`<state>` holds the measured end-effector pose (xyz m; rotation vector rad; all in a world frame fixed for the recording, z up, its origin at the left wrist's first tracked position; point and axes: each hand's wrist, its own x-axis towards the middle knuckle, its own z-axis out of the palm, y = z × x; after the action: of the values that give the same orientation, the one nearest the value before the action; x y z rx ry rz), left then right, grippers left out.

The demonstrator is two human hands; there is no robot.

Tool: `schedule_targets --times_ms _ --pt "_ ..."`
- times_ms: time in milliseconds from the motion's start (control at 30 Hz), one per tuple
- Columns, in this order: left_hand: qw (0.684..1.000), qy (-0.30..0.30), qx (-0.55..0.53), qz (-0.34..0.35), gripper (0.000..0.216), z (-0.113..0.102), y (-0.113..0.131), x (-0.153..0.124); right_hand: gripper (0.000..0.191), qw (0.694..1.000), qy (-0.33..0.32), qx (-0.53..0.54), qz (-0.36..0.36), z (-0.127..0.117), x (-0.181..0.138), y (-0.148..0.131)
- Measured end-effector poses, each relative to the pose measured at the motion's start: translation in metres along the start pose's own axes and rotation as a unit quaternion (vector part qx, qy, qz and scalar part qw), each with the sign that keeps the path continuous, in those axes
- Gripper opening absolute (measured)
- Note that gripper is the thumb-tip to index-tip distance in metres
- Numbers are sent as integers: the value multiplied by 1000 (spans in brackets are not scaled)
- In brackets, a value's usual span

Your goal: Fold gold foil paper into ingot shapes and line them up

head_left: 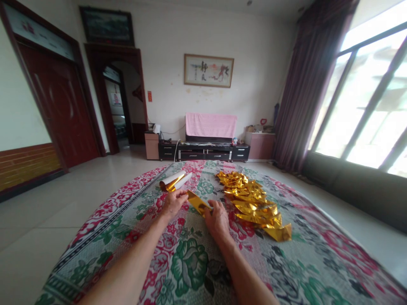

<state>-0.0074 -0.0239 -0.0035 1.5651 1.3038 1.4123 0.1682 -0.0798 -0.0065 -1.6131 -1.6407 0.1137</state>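
A flat strip of shiny gold foil paper (197, 203) stretches slantwise between my two hands, above the flowered tablecloth. My left hand (174, 203) pinches its far left end between thumb and fingers. At the near right end, my right hand (217, 218) grips the strip with its fingers curled. Just beyond my left hand lies a loosely rolled sheet of gold foil with a white back (175, 181). To the right of my right hand, a long row of folded gold foil pieces (254, 201) overlaps on the cloth.
The round table wears a floral cloth (190, 267) in red, green and grey. Past its far edge stand a low black TV cabinet (205, 151) and a screen under a pink cloth (211, 125). A purple curtain (299, 93) hangs by the window at right.
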Motion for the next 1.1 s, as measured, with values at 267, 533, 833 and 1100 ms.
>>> schedule_targets --times_ms 267,533,833,1100 --pt "992 -3 -117 -52 26 0 10 -3 20 999 30 31 -32 -4 2 -2" --pt "984 38 -141 -102 22 0 16 -4 21 996 9 -49 -69 -12 -1 -8" --pt "986 25 -136 -98 18 0 16 -4 10 997 -3 -17 -76 -13 0 -10" --pt "999 -24 -30 -37 40 -1 9 -5 15 998 15 -14 -58 -13 0 -7"
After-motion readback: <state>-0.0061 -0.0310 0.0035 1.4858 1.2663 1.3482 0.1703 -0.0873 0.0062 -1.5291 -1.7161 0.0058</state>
